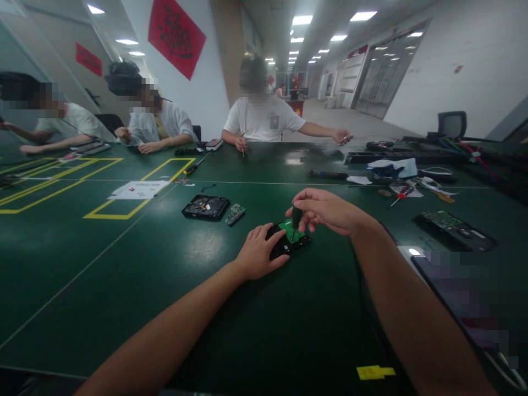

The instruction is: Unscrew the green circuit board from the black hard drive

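Observation:
A black hard drive [289,245] with a green circuit board on top lies on the dark green table [165,286] just ahead of me. My left hand [259,254] rests flat on the drive's near left part, fingers spread over it. My right hand [325,210] is closed round the black handle of a screwdriver [296,218], which stands upright with its tip on the green board.
Another opened hard drive [205,207] and a loose circuit board [235,214] lie to the left. A third drive [454,228], tools and cloths [396,168] sit at the right. Yellow floor-tape rectangles and a paper sheet [139,190] mark the left. Three people work across the table.

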A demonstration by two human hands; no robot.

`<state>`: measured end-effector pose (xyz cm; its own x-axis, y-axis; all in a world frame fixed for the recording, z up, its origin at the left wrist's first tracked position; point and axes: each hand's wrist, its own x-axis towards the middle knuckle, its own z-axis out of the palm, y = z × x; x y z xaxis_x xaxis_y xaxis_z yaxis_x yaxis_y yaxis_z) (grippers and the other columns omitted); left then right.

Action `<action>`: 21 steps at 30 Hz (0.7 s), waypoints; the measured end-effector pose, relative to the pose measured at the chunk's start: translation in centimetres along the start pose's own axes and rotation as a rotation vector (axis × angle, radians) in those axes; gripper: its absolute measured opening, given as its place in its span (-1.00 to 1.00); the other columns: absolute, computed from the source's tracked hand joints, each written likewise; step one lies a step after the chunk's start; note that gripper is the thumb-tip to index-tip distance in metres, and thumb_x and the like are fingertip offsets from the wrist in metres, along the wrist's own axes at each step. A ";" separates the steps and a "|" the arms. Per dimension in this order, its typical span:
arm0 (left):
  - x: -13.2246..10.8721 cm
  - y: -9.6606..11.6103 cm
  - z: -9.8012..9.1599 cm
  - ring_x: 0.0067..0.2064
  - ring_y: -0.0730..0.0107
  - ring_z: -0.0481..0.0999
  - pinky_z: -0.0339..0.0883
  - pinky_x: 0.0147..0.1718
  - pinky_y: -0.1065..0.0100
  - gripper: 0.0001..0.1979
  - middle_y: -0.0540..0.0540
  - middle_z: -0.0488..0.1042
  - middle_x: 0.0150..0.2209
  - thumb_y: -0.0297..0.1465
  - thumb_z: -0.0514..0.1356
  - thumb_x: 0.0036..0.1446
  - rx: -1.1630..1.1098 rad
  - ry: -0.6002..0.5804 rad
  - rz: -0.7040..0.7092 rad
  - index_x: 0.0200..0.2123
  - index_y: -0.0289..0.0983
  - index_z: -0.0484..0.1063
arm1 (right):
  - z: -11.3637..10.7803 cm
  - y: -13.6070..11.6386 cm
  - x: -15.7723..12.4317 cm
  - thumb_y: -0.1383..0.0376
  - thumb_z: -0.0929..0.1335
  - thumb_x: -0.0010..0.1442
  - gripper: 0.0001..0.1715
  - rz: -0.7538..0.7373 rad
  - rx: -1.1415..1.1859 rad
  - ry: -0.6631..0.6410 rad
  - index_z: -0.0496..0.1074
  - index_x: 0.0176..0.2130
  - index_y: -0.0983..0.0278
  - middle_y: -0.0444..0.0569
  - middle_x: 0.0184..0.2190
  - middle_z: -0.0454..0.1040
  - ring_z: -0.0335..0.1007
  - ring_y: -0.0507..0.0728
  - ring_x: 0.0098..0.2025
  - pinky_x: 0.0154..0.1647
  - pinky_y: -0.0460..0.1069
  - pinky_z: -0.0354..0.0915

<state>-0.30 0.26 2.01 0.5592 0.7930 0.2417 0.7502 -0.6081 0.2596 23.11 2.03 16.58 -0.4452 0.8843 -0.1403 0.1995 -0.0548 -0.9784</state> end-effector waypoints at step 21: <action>0.0 0.2 0.7 0.31 -0.23 0.23 0.21 0.24 -0.20 -0.30 -0.27 0.23 0.36 0.05 0.24 0.29 0.074 0.077 -0.141 0.41 -0.05 0.29 | 0.9 1.0 1.6 0.32 0.33 0.29 -0.95 -0.023 0.092 0.177 0.41 -0.24 0.24 0.09 -0.20 0.65 0.46 0.03 -0.48 -0.55 -0.08 0.29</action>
<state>0.09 0.21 1.44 0.4200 0.8635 0.2794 0.8447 -0.4845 0.2276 21.79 2.98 15.20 -0.2870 0.9530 -0.0973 0.1068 -0.0691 -0.9919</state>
